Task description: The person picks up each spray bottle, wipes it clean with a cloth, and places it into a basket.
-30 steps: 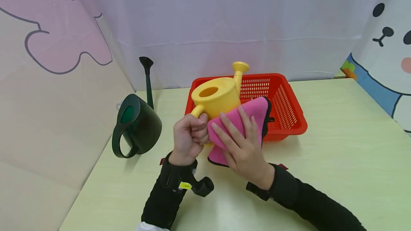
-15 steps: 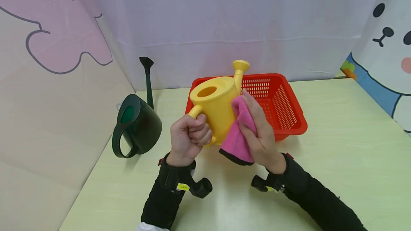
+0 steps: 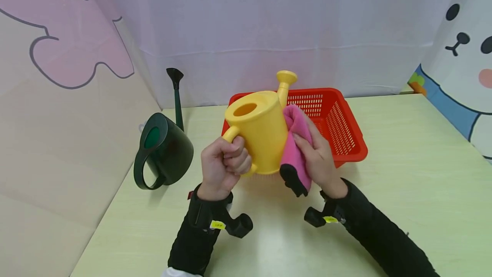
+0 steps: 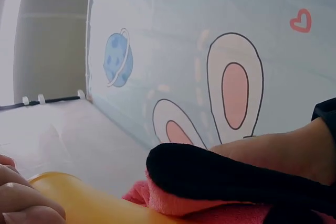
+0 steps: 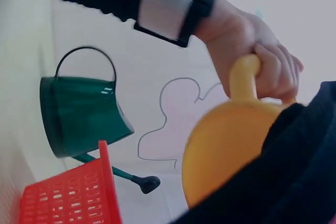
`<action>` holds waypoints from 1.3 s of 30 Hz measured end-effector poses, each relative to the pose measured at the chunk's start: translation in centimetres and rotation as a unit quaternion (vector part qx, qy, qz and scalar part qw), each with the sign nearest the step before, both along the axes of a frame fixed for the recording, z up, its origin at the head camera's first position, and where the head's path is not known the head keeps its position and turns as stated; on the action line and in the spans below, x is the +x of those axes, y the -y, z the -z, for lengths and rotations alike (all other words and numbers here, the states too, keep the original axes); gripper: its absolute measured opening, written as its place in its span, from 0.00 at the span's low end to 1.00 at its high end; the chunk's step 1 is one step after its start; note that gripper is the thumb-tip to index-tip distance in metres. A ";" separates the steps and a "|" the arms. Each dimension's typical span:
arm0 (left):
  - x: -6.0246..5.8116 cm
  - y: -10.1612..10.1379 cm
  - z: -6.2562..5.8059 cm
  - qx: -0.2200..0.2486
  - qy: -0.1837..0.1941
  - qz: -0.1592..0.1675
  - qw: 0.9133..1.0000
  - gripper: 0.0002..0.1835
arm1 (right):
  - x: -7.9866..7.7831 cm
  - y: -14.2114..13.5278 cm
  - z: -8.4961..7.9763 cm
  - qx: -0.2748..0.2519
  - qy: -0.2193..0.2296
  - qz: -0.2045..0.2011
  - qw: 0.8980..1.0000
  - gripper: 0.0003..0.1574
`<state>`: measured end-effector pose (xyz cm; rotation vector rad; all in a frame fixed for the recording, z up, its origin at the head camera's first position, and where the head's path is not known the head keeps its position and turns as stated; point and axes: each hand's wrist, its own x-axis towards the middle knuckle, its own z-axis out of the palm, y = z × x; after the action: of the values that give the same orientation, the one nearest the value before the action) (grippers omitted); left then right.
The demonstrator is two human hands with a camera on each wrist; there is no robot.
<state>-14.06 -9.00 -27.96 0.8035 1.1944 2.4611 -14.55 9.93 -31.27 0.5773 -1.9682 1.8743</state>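
In the head view my left hand (image 3: pixel 224 166) grips the handle of a yellow watering can (image 3: pixel 265 136), which is held up in front of the red basket with its spout pointing away. My right hand (image 3: pixel 320 157) holds a bunched pink cloth (image 3: pixel 295 148) with black edging against the can's right side. From the right wrist view, the left fingers (image 5: pixel 273 72) curl round the handle, and the can's yellow base (image 5: pixel 226 145) faces that camera. The cloth's black edge (image 4: pixel 210 174) covers part of the can in the left wrist view.
A dark green watering can (image 3: pixel 169 153) stands on the table (image 3: pixel 407 191) at left, its long spout toward the back. Behind the yellow can sits a red plastic basket (image 3: pixel 346 134). A white curtain (image 3: pixel 246 33) closes off the back.
My right hand has gone from lying flat over the cloth on the can's front to gripping it bunched at the right side. The left hand and can have shifted slightly left.
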 end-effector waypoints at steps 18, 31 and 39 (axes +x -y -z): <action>-0.5 -0.3 0.1 -0.013 0.010 -0.021 1.000 0.16 | 1.3 3.5 3.3 0.271 -0.417 0.190 0.847 0.30; 0.2 0.0 -0.3 0.007 0.005 -0.007 1.000 0.15 | 0.5 1.2 1.1 -0.007 -0.159 -0.010 0.987 0.32; 0.4 0.2 -0.2 0.007 -0.024 0.002 1.000 0.14 | 0.3 0.5 0.4 -0.091 0.072 -0.011 0.993 0.31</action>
<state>-13.65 -9.17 -27.79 0.8735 1.1935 2.4626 -14.23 9.41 -31.66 0.4227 -1.8545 2.1338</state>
